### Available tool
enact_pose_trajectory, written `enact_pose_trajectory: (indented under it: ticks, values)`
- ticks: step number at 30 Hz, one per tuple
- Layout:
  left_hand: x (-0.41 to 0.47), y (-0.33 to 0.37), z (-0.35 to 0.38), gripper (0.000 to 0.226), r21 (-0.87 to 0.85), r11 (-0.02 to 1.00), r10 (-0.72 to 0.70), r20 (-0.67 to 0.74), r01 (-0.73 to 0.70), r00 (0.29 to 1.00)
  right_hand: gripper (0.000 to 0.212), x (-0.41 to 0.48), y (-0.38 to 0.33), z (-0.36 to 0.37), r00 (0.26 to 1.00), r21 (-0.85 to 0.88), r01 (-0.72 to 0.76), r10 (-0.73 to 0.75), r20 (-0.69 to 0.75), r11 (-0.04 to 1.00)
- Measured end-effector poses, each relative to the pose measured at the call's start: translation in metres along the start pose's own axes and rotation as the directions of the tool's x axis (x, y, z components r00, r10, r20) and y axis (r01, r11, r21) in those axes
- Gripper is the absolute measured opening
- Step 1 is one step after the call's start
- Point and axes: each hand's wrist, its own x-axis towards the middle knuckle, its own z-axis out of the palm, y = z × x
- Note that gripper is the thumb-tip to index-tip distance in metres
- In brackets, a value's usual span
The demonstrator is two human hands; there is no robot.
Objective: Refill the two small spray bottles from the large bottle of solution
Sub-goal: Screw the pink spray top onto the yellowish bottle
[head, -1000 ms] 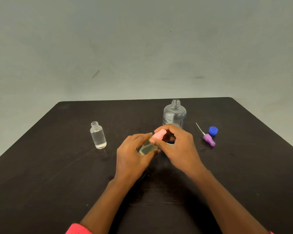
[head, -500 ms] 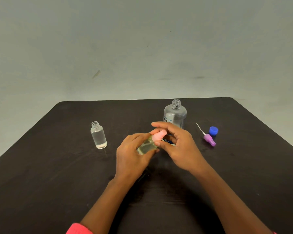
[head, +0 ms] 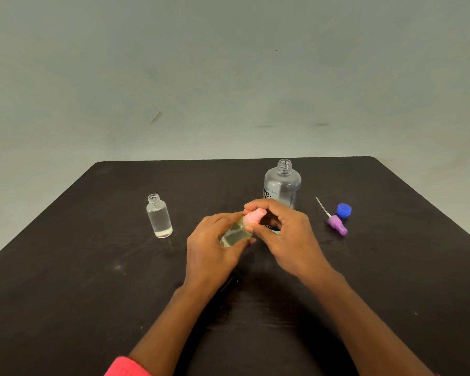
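My left hand (head: 210, 249) grips a small clear bottle (head: 235, 234) tilted to the right above the middle of the table. Fingers of my right hand (head: 285, 236) are closed on its pink spray cap (head: 251, 217). Behind my hands stands the large clear bottle (head: 282, 185), uncapped, with a printed label partly hidden by my fingers. A second small bottle (head: 159, 216) stands upright at the left, open-necked and holding clear liquid. A purple spray head (head: 336, 223) with its white tube lies at the right, beside a blue cap (head: 344, 210).
The dark table (head: 65, 280) reaches to a plain grey wall behind. Its far edge runs just behind the large bottle, and the corners slope away at left and right.
My right fingers have shifted around the pink cap, turning on it. The held bottle has stayed tilted in the same spot. Everything else on the table is unmoved.
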Motion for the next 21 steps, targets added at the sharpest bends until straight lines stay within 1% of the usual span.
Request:
enact_pose_trajectory:
  ticks: [4, 8, 11, 13, 16, 21]
  values:
    - [-0.001, 0.000, 0.000, 0.045, 0.001, 1.000, -0.003, 0.012, 0.003, 1.000, 0.020, -0.001, 0.001, 0.003, 0.998, -0.072, 0.011, -0.016, -0.066, 0.997]
    - [-0.001, 0.000, 0.000, 0.046, 0.013, 1.000, -0.013, 0.028, 0.012, 1.000, 0.021, -0.002, 0.000, 0.003, 0.996, -0.117, -0.010, 0.000, -0.089, 0.993]
    - [0.000, 0.002, 0.000, 0.045, -0.005, 1.000, -0.020, 0.020, 0.020, 1.000, 0.029, -0.001, 0.001, -0.002, 0.998, -0.072, -0.045, 0.042, -0.041, 0.996]
    - [0.001, 0.003, -0.001, 0.046, -0.025, 0.999, -0.036, 0.009, 0.036, 0.999, 0.035, 0.001, 0.000, -0.005, 1.000, 0.014, -0.029, 0.029, 0.011, 0.999]
    - [0.001, 0.002, 0.000, 0.046, -0.027, 0.999, -0.039, -0.015, 0.039, 0.999, 0.027, 0.002, -0.002, -0.006, 0.999, 0.132, 0.004, -0.009, 0.037, 0.991]
    - [0.001, 0.001, 0.001, 0.046, -0.011, 1.000, -0.019, -0.023, 0.019, 1.000, 0.027, 0.002, -0.001, -0.004, 0.999, 0.114, 0.034, -0.034, -0.006, 0.993]
